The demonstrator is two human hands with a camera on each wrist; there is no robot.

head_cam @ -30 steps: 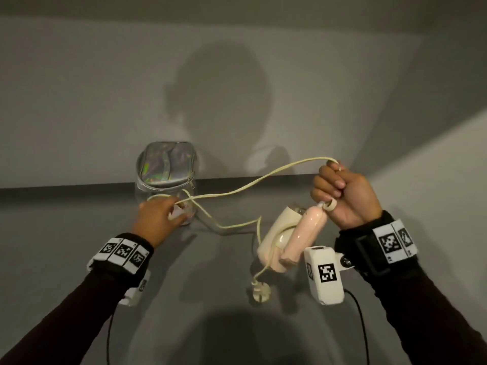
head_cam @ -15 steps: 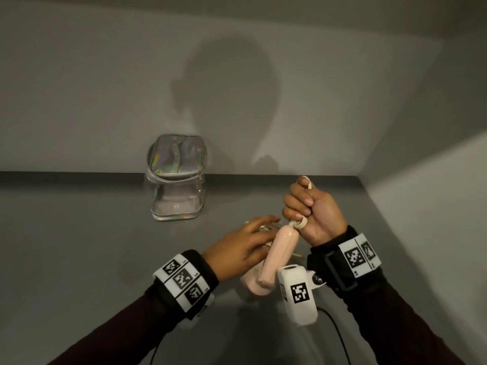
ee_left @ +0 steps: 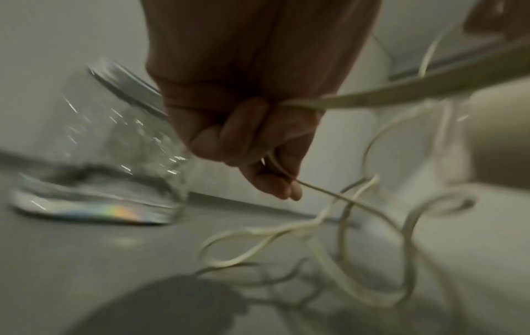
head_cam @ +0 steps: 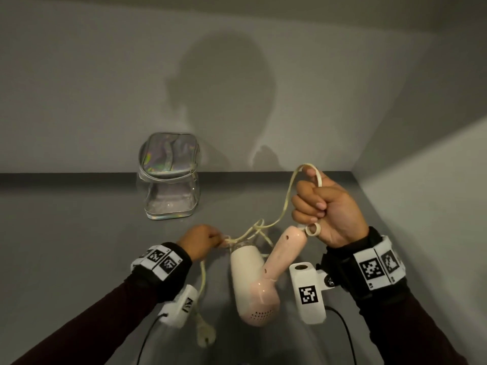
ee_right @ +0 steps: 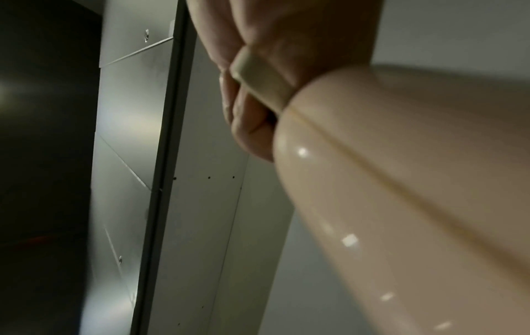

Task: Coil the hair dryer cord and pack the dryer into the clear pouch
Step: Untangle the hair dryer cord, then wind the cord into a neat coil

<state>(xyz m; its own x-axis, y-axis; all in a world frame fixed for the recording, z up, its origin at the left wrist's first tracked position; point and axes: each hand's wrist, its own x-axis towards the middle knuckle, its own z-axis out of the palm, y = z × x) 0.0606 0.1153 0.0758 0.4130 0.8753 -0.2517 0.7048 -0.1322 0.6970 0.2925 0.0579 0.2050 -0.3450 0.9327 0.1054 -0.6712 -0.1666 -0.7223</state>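
A pale pink hair dryer (head_cam: 254,283) hangs nozzle-up from its handle, which fills the right wrist view (ee_right: 401,192). My right hand (head_cam: 322,206) is fisted round the cream cord (head_cam: 286,201) where it leaves the handle, with a loop sticking out above the fist. My left hand (head_cam: 203,239) pinches the cord lower down, left of the nozzle; the pinch shows close up in the left wrist view (ee_left: 258,147), with loose loops (ee_left: 329,229) trailing below. The plug (head_cam: 205,335) dangles under my left wrist. The clear pouch (head_cam: 170,180) stands at the back, its iridescent lid flipped up.
A grey surface (head_cam: 79,246) runs back to a pale wall. A side wall (head_cam: 427,206) closes in on the right. White wrist cameras (head_cam: 307,293) hang under both arms, with black cables trailing toward me.
My left hand went from the pouch to the dryer, then drew back left pinching the cord. My right hand rose slightly with a new loop above the fist.
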